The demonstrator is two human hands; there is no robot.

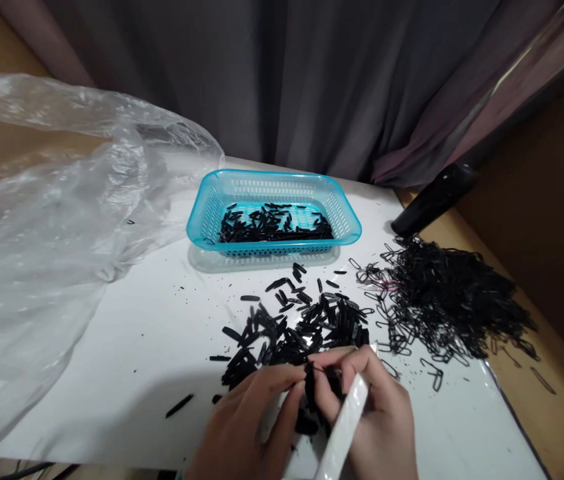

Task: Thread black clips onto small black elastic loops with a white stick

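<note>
My left hand [257, 417] and my right hand [375, 407] meet at the front of the white table [127, 373]. Thumb and forefinger of each pinch a small black piece [311, 375], mostly hidden by the fingertips. A long flat white strip [345, 427] is also tucked in my right hand, slanting down toward the bottom edge. Just beyond my fingers lies a loose heap of short, narrow black pieces [282, 333]. To the right of my right hand is a large tangled pile of thin black wire-like loops [452, 293].
A blue plastic basket [275, 245] with more black pieces in it stands behind the heap. Crumpled clear plastic sheeting [62, 227] covers the left side. A black cylindrical object [432, 200] leans at the back right, and a grey curtain [212, 87] hangs behind.
</note>
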